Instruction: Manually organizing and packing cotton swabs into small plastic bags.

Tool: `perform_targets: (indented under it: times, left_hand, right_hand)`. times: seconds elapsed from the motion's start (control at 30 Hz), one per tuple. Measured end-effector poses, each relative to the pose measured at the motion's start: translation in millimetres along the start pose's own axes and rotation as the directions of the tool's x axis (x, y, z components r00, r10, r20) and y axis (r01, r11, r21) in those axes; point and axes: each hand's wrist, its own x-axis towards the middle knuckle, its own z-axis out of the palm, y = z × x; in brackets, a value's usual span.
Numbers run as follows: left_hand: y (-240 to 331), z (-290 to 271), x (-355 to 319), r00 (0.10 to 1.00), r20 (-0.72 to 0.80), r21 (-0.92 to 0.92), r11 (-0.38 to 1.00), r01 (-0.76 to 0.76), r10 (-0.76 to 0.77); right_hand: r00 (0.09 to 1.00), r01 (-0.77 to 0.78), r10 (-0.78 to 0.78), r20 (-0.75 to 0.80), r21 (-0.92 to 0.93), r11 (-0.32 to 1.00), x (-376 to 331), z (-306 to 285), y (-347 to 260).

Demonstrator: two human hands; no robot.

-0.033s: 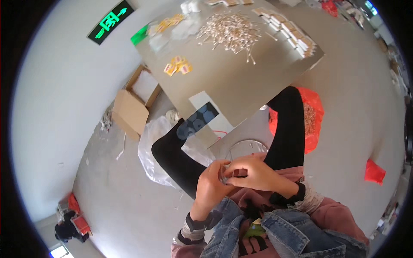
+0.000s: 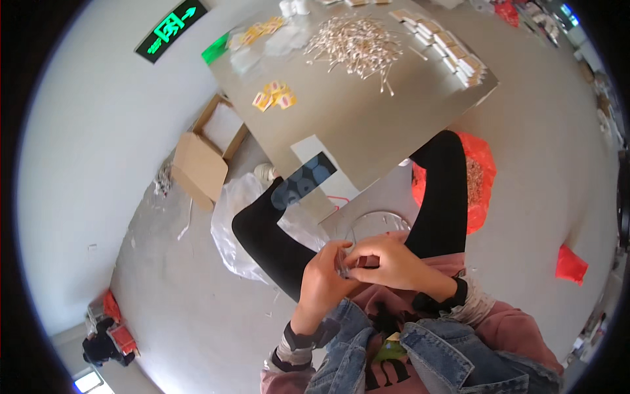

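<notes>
Above my lap, my left hand (image 2: 321,276) and my right hand (image 2: 387,264) meet with fingers curled together. Between their fingertips is a small clear plastic piece (image 2: 342,264); most of it is hidden, and I cannot make out its exact kind. My left hand grips it from the left side, and my right thumb and fingers pinch it from the right. Beyond my knees stands a table (image 2: 380,125). On it lie a heap of cotton swabs (image 2: 357,47) and several small yellow-and-white packets (image 2: 275,96).
White-and-tan bundles (image 2: 446,47) line the table's right edge. A dark patterned phone-like slab (image 2: 305,180) lies near its front corner. An open cardboard box (image 2: 200,164) and a clear plastic bag (image 2: 239,230) are at left; a red bag (image 2: 479,184) sits by my right leg.
The view has shifted very slightly, so the table appears a little higher and further right. My hands keep nearly the same hold on the clear plastic piece.
</notes>
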Motion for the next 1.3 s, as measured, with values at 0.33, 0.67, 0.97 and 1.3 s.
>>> perform_targets:
  times: [0.33, 0.67, 0.97, 1.3]
  left_hand:
    - [-114.9, -70.4, 63.0, 0.953, -0.272, 0.412, 0.878, 0.242, -0.135]
    - [-163.5, -76.3, 107.2, 0.985, -0.172, 0.571, 0.816, 0.09, 0.012]
    - [-130.6, -60.8, 128.8, 0.991, -0.075, 0.798, 0.603, -0.006, 0.11]
    - [-117.8, -67.2, 117.2, 0.995, -0.036, 0.64, 0.767, -0.046, 0.09]
  right_hand:
    - [0.966, -0.139, 0.148, -0.213, 0.058, 0.989, 0.0, -8.4, 11.0]
    - [0.962, -0.188, 0.169, -0.214, -0.074, 0.979, -10.3, -11.3, 20.4]
    - [0.958, -0.149, 0.119, -0.26, -0.1, 0.984, -13.1, -16.8, 21.1]
    - [0.959, -0.144, 0.099, -0.267, -0.156, 0.977, -18.4, -20.5, 25.6]
